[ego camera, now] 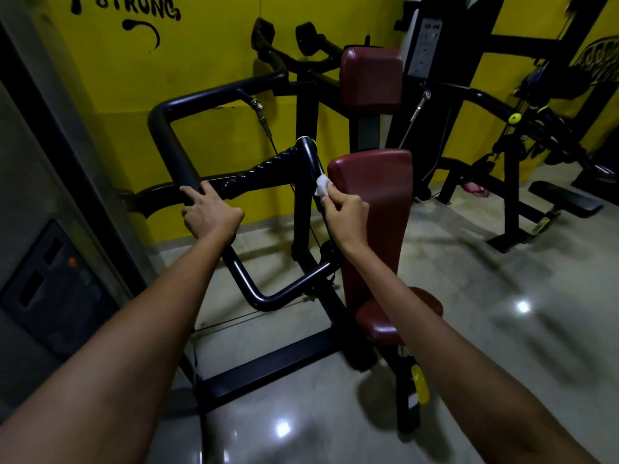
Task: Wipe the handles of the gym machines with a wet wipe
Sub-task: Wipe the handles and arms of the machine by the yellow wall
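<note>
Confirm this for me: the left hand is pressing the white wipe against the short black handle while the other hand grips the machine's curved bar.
Not quite: the hands are swapped. The head view shows the right hand pressing the white wipe against the short black handle, while the left hand grips the machine's curved bar.

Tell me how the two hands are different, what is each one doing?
The right hand pinches a white wet wipe against the short black handle; the left hand holds no wipe. The left hand grips the thick black bar of the machine's frame, while the right hand works next to the red back pad. Both hands are bare and both touch the same machine.
</note>
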Tool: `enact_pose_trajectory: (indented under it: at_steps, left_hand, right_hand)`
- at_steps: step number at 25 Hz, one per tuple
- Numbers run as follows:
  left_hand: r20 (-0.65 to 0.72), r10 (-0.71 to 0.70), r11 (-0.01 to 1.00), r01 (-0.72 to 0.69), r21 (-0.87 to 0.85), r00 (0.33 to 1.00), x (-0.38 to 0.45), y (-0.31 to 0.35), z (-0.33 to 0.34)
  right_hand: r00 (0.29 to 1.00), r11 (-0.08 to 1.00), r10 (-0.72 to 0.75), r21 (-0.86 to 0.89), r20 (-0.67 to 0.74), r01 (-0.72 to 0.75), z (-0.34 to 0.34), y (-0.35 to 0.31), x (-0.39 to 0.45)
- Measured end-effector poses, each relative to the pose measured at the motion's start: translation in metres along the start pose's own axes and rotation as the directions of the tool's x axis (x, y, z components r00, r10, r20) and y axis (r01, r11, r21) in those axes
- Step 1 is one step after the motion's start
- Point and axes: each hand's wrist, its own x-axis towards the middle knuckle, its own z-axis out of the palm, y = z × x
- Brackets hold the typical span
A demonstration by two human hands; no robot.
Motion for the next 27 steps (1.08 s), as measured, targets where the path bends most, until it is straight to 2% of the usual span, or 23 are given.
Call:
enact_pose_trajectory:
  at_steps: [3, 5, 7, 13, 20, 23, 27]
  left_hand:
    - [0.003, 0.003, 1.000, -0.003, -0.002, 1.000, 0.000, 0.000, 0.001]
    - [0.004, 0.004, 1.000, -0.004, -0.015, 1.000, 0.002, -0.001, 0.001]
    - [0.007, 0.006, 1.000, -0.006, -0.024, 1.000, 0.002, -0.002, 0.001]
    - [-0.007, 0.012, 1.000, -0.012, -0.015, 1.000, 0.004, -0.003, 0.003]
    - [0.005, 0.013, 1.000, -0.013, -0.010, 1.000, 0.004, -0.004, 0.003]
    - [0.006, 0.011, 1.000, -0.011, -0.013, 1.000, 0.004, -0.004, 0.003]
    - [0.001, 0.013, 1.000, -0.013, -0.006, 1.000, 0.004, -0.003, 0.003]
  right_hand:
    - [0.971, 0.922, -0.214, -0.306, 0.109, 0.238, 0.012, -0.008, 0.016]
    - [0.955, 0.832, -0.221, -0.473, 0.195, 0.289, 0.018, -0.018, 0.032]
    - [0.949, 0.781, -0.221, -0.542, 0.226, 0.311, 0.020, -0.023, 0.039]
    - [0.916, 0.755, -0.287, -0.523, 0.280, 0.396, 0.017, 0.005, 0.004]
    - [0.911, 0.670, -0.257, -0.619, 0.323, 0.409, 0.028, -0.036, 0.069]
    - [0.923, 0.718, -0.243, -0.585, 0.297, 0.377, 0.026, -0.034, 0.067]
    - [0.939, 0.805, -0.247, -0.490, 0.238, 0.336, 0.011, -0.006, 0.020]
